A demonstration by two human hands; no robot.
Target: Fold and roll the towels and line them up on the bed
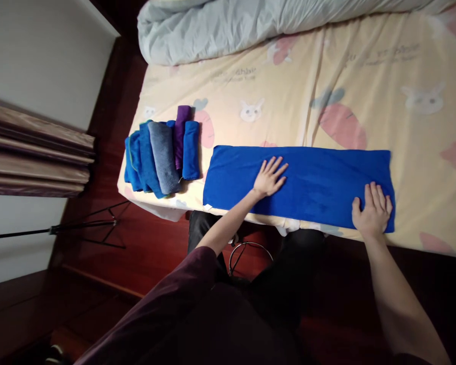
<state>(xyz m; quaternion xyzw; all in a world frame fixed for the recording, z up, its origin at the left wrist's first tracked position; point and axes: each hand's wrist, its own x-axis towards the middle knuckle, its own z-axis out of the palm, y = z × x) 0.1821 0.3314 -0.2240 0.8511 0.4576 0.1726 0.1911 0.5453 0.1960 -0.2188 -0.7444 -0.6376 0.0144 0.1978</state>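
Observation:
A blue towel (315,177) lies spread as a long flat strip along the near edge of the bed, with a small white tag at its lower left corner. My left hand (269,178) rests on it left of the middle, palm down and fingers spread. Near the towel's right end my right hand (372,209) also lies flat, its fingers stretched out and thumb apart. Neither hand grips anything. To the left sit rolled towels: a blue roll (191,150), a purple roll (182,132) and a grey roll (163,157), beside folded blue towels (140,162).
The bed (228,121) has a yellow sheet with carrot and rabbit prints. A pale quilt (213,30) is bunched along its far side. On the left, a black tripod stand (106,223) is on the red floor near a curtain (34,152).

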